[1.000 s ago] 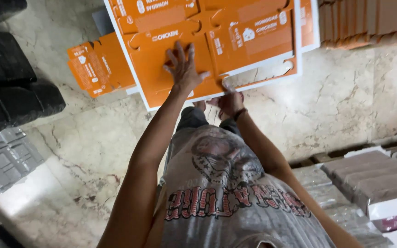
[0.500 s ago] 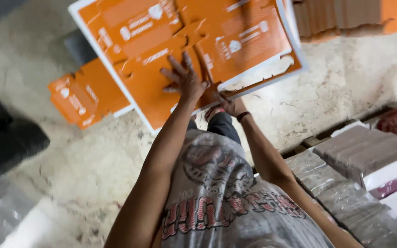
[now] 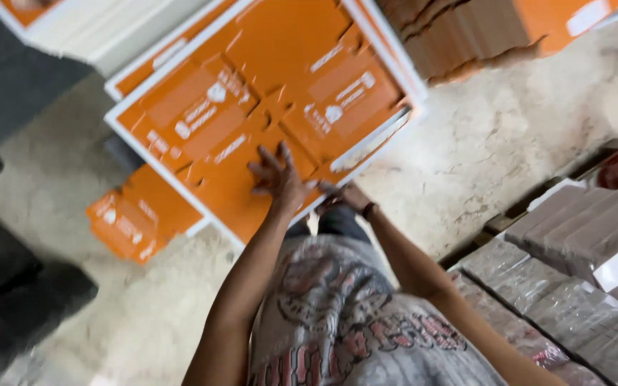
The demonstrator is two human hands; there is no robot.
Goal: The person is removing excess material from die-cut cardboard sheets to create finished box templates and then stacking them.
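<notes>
A large flat orange die-cut cardboard sheet [image 3: 266,107] with a white border lies on top of a stack in front of me. My left hand [image 3: 278,179] presses flat on its near part, fingers spread. My right hand [image 3: 345,196] grips the sheet's near edge just to the right of the left hand; a dark band circles its wrist. Both arms reach forward over my grey printed shirt.
A smaller orange sheet [image 3: 134,221] lies on the pale stone floor [image 3: 509,129] at left. Brown corrugated stacks [image 3: 459,32] stand at top right. Wrapped grey bundles [image 3: 581,236] sit at right. Dark bundles [image 3: 8,293] fill the left side. White-edged stacks [image 3: 87,25] are at top left.
The view has swung, so the sheet stack now sits more centred and rotated. My hands stay on the sheet's near edge, the left still flat on it.
</notes>
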